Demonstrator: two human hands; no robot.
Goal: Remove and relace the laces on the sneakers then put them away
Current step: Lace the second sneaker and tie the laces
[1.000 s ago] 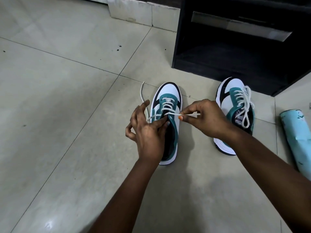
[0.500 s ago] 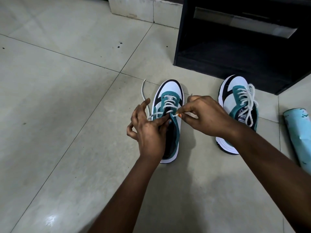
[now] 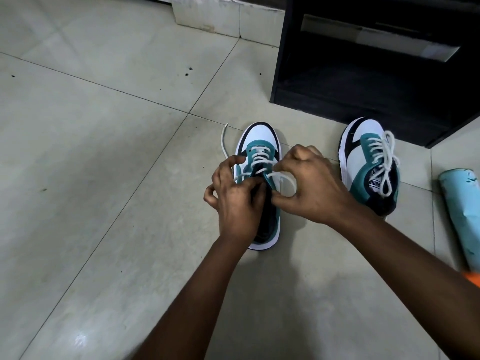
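Two white, teal and black sneakers stand on the tiled floor. The left sneaker (image 3: 261,137) is partly laced with a white lace (image 3: 258,160); one loose end (image 3: 222,142) trails out to its left. My left hand (image 3: 237,198) rests over the shoe's opening and pinches the lace against the tongue. My right hand (image 3: 310,188) is right beside it, pinching the other lace end at the eyelets on the shoe's right side. The right sneaker (image 3: 362,137) stands apart to the right, fully laced with a tied bow (image 3: 384,162).
A black shelf unit (image 3: 363,81) with an open lower compartment stands just behind the sneakers. A light blue cylinder (image 3: 462,214) lies on the floor at the right edge. A white skirting block (image 3: 223,16) runs along the back. Pale tiles spread to the left.
My right hand has moved left from a stretched-out lace to the shoe's eyelets, close against my left hand. The left hand stays on the shoe.
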